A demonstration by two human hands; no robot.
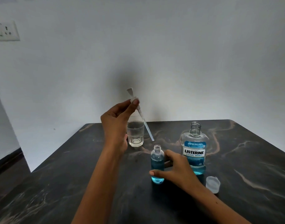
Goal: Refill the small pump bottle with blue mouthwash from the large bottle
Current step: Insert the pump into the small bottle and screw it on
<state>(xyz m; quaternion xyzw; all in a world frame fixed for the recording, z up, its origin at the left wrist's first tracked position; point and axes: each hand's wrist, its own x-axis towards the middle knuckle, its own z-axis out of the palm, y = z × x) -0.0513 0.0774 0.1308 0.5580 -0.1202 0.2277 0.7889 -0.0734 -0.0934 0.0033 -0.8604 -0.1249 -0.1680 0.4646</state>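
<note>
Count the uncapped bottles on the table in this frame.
2. The small bottle stands near the middle, gripped by the right hand; the large bottle stands just behind and to its right. None appear hidden.

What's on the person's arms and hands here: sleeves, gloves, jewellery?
Nothing worn that shows. Left hand and right hand are bare: no gloves, no rings or watch visible. Both forearms are bare down to the frame's bottom edge, with no sleeve in view. Short fingernails, no visible polish.

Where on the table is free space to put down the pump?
Free: the table right of the large bottle, and the near-left part beside the left hand's forearm. Crowded: between glass, small bottle and cap.
</note>
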